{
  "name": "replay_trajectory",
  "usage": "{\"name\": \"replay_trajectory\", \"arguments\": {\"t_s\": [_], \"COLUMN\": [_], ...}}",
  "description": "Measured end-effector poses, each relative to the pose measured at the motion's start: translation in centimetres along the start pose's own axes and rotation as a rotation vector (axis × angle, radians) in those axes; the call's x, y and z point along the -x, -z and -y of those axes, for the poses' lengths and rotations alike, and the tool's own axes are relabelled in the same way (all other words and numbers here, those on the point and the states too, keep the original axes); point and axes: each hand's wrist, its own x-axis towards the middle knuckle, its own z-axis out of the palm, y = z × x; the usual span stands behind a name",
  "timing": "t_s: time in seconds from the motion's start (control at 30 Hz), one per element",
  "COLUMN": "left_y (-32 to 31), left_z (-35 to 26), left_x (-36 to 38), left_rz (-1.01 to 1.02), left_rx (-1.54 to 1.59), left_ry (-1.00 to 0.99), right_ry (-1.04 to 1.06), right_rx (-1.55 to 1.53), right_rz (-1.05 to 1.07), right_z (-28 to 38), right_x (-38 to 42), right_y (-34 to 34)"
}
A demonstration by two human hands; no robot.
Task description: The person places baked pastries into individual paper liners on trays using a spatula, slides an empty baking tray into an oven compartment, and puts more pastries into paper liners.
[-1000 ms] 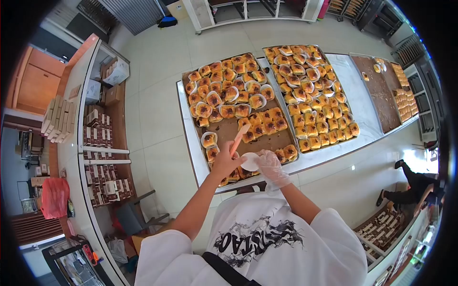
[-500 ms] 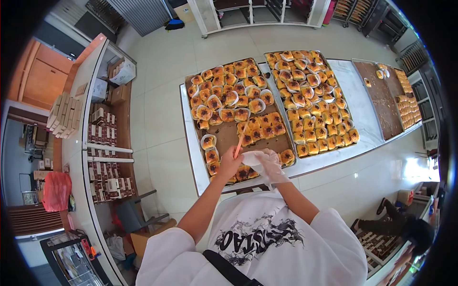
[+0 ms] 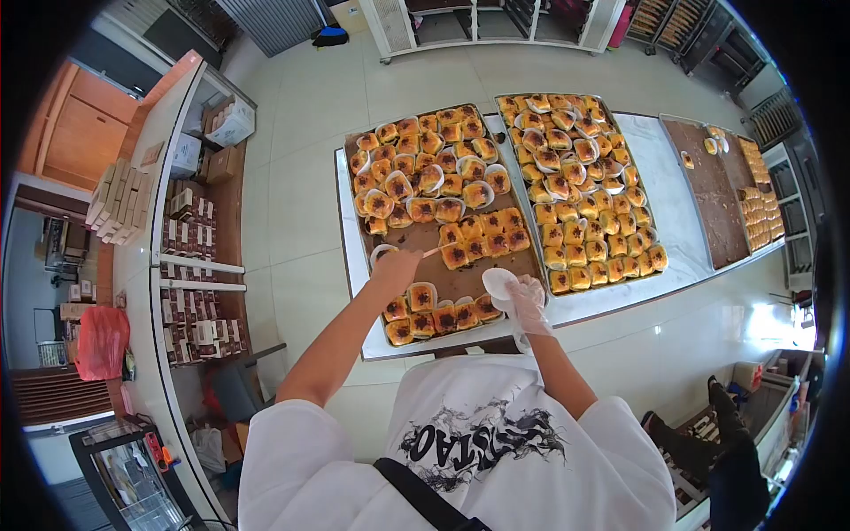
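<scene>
My left hand (image 3: 398, 270), bare, is closed around a thin orange stick-like tool (image 3: 432, 252). The tool's end is by the corner of a block of joined golden buns (image 3: 482, 237) with dark topping. My right hand (image 3: 529, 305), in a clear plastic glove, pinches white paper liners (image 3: 500, 283) above the tray's near right part. Beneath both hands lies the baking tray (image 3: 478, 274), its brown surface bare in the middle. Loose buns, several in white paper liners, fill its far part, and a row of buns (image 3: 434, 314) sits along the near edge.
A second full tray of buns (image 3: 593, 199) stands to the right on the white table (image 3: 677, 212). Farther right is a mostly bare tray (image 3: 708, 195). Shelves with boxes (image 3: 190, 230) line the left. A person's dark-clothed legs (image 3: 708, 434) show at lower right.
My left hand has moved left and up with the tool, which now lies flatter. My right hand has drawn apart to the right with the paper liners. A lined bun now sits in the near row.
</scene>
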Motion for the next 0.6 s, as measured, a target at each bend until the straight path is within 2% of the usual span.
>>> {"name": "replay_trajectory", "arguments": {"t_s": [0.13, 0.2, 0.23, 0.27, 0.33, 0.47, 0.57, 0.6], "left_y": [0.5, -4.4, -4.7, -4.6, -0.4, 0.1, -3.0, -4.2], "left_z": [-1.9, 0.3, 0.6, 1.4, 1.7, 4.1, 2.0, 1.4], "left_x": [-0.3, -1.8, -1.9, -2.0, -1.4, -1.5, -1.7, -2.4], "left_rz": [-0.007, -0.140, -0.206, -0.012, 0.379, 0.574, 0.601, 0.609], "left_rx": [0.074, 0.137, 0.168, 0.355, 0.724, 0.647, 0.945, 0.893], "left_ry": [0.106, -0.036, -0.106, 0.006, 0.229, 0.318, 0.286, 0.209], "right_ry": [-0.020, -0.013, -0.006, 0.001, -0.042, -0.071, -0.032, -0.015], "right_rx": [0.064, 0.070, 0.057, 0.044, 0.023, 0.037, 0.197, 0.174], "right_rz": [-0.051, -0.044, -0.036, -0.028, 0.026, 0.116, 0.162, 0.265], "right_z": [0.3, 0.8, 0.1, -0.4, -0.2, 4.2, 7.3, 9.3], "right_x": [0.4, 0.5, 0.1, -0.3, -0.9, -1.4, -1.5, -0.9], "right_y": [0.3, 0.4, 0.3, 0.1, 0.1, -0.3, -2.0, -2.0]}}
